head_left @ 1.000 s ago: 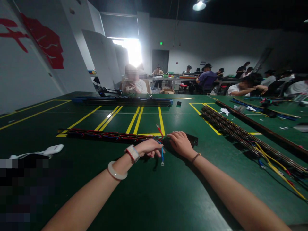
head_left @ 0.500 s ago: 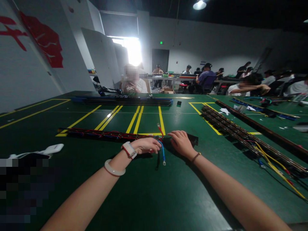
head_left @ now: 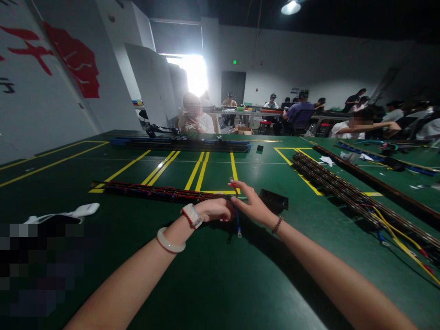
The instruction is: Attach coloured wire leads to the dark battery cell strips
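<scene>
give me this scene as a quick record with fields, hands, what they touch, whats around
surface: green table with yellow lines
left hand: left hand closed at the end of a long wired strip
right hand: right hand fingers spread, at a red wire end
blue wire: blue wire hangs toward the viewer between the hands
black cover: black cover just right of the right hand
white cloth: white cloth far left
</scene>
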Tool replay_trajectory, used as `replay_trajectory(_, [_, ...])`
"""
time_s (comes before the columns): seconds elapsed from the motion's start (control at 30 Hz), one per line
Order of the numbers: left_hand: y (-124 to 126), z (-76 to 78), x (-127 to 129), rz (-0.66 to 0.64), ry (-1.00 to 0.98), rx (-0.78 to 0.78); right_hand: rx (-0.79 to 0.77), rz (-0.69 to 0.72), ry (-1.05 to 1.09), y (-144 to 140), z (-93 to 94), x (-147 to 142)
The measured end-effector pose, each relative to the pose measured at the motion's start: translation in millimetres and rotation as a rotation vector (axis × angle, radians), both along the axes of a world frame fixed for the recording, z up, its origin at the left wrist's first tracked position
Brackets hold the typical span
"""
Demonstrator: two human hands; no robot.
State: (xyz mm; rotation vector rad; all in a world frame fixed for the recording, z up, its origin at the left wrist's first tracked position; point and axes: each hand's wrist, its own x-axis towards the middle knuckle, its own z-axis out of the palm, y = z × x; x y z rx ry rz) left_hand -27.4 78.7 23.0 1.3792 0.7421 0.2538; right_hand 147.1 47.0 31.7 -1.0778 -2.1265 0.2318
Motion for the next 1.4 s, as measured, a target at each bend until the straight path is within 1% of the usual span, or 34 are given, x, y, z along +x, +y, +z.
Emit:
replay_trajectory(0.07, [-0.6,-1.6,0.9,-0.002,0.009,0.000,-0.021,-0.028,0.054,-2.4,5.9,-4.3])
replay_trajectory(0.17, [-1.8,-1.6,2.2,-0.016,0.060,-0.021,-0.059,-0.151,0.093,0.1,13.1,-0.9])
replay_trajectory(0.3, [-2.8,0.2,3.1,-0.021,0.107,-0.059,-0.148,-0.249,0.044,10.9,18.6,19.8])
replay_trajectory(0.4, [-4.1,2.1,3.5,-0.004,0.099,-0.083,-0.131,-0.319,-0.052,19.3,17.6,40.8])
replay_trajectory(0.53, [-7.0,5.9,4.0,0.013,0.080,-0.099,-0.177,-0.297,-0.217,27.8,9.8,62.7])
replay_trajectory(0.63, [-8.9,7.5,4.4,0.011,0.046,-0.134,-0.247,-0.257,-0.344,31.4,2.7,69.6])
replay_trajectory(0.77, [-9.1,4.9,3.9,-0.007,-0.031,-0.195,-0.265,-0.214,-0.464,32.8,-1.4,70.7])
replay_trajectory(0.87, [-7.7,3.2,2.6,-0.028,-0.089,-0.256,-0.258,-0.192,-0.538,32.2,1.0,69.4])
replay_trajectory(0.93, [-6.7,3.6,1.4,-0.044,-0.112,-0.330,-0.271,-0.177,-0.573,31.1,4.0,67.7])
replay_trajectory(1.07, [-5.0,4.7,0.3,-0.025,-0.168,-0.514,-0.347,-0.169,-0.580,26.5,11.0,61.9])
replay_trajectory(1.2, [-5.6,-0.1,4.0,-0.028,-0.225,-0.590,-0.393,-0.196,-0.575,19.1,18.4,53.8])
replay_trajectory(1.3, [-7.5,-8.0,10.3,-0.017,-0.301,-0.607,-0.352,-0.245,-0.573,12.4,23.0,47.3])
replay_trajectory(1.4, [-10.1,-16.6,17.6,0.048,-0.363,-0.618,-0.267,-0.260,-0.623,4.7,25.6,40.0])
